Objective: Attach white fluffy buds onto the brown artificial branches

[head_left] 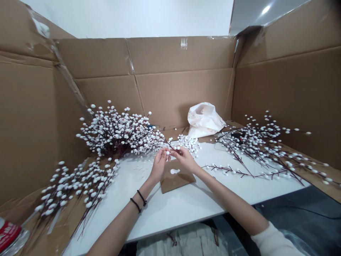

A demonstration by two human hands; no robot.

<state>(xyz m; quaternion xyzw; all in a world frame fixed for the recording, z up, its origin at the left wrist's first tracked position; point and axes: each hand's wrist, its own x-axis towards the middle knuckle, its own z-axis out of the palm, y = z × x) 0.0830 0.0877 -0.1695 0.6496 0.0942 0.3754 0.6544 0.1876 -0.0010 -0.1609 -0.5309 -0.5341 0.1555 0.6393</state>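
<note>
My left hand (159, 164) and my right hand (186, 159) meet over the middle of the white table (149, 213). Pinched in my left fingers is a small white berry (168, 153). My right fingers are closed on a dark red berry branch (168, 143), whose tip points up and left toward the big bunch. Whether the berry sits on the stem I cannot tell, as fingertips cover that spot. Just below the hands lies a brown cardboard piece (177, 183) with a white blob (175, 171) on it. Loose white berries (189, 142) are heaped right behind my hands.
A large bunch of white-berry branches (117, 131) stands back left, with more branches (77, 185) at front left. Other berry branches (255, 145) spread along the right. A white plastic bag (204, 120) sits at the back. Cardboard walls (183, 85) enclose the table. A red-labelled container (9, 234) is at lower left.
</note>
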